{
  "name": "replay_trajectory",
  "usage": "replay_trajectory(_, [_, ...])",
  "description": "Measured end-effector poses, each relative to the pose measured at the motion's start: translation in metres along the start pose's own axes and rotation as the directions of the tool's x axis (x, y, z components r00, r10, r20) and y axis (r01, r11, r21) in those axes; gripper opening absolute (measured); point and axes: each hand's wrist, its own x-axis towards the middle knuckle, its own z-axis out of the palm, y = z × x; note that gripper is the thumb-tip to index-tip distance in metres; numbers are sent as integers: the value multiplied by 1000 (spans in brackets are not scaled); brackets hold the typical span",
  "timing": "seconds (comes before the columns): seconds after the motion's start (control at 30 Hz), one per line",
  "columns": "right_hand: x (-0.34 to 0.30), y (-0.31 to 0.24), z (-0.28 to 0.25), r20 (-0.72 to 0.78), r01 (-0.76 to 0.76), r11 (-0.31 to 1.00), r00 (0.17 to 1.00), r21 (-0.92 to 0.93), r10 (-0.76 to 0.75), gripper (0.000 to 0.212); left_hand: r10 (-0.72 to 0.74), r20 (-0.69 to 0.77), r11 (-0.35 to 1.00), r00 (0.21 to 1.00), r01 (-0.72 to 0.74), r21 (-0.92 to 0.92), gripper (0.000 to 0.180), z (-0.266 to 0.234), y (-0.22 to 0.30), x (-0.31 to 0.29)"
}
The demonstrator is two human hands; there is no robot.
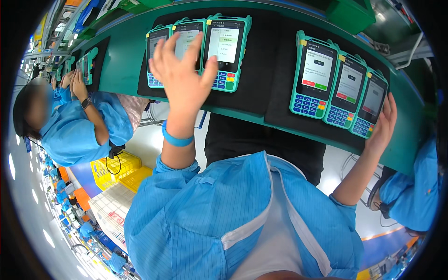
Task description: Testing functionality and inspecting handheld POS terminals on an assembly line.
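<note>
Three green-framed card payment terminals lie side by side on the left: a left one (154, 80), a middle one (189, 26) and a right one (228, 44), screens lit. My left hand (182, 77) hovers over them with fingers spread, partly hiding the left and middle ones; it holds nothing. On the right lie three more terminals: a left one (315, 70), a middle one (347, 86) and a right one (372, 98), showing red and green screen buttons. My right hand (385, 123) rests along the outer edge of the rightmost one, fingers stretched out, thumb mostly hidden.
Black mats (275, 60) lie under both groups on the green table (247, 109). A green bin (350, 16) stands at the far edge. Co-workers in blue sit at left (84, 130) and right (417, 186). Yellow crates (116, 170) stand on the floor at left.
</note>
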Motion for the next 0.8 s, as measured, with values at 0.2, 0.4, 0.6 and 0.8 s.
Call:
replay_trajectory(0.2, [1,0,0,-4,1,1000,1000,-12,-1,58,-49,35,995,998,45,88,42,3,-26,-3])
replay_trajectory(0.4, [-1,-1,0,8,-1,1000,1000,-27,1,64,-64,-3,998,998,64,22,39,0,-46,-2])
replay_trajectory(0.6, [0,-2,0,10,2,999,1000,-43,-1,64,-131,-122,982,984,146,123,30,-22,-74,-15])
replay_trajectory(0.8, [-1,-4,1,-4,-10,999,1000,-35,10,65,-204,14,960,979,198,199,28,-21,-76,-31])
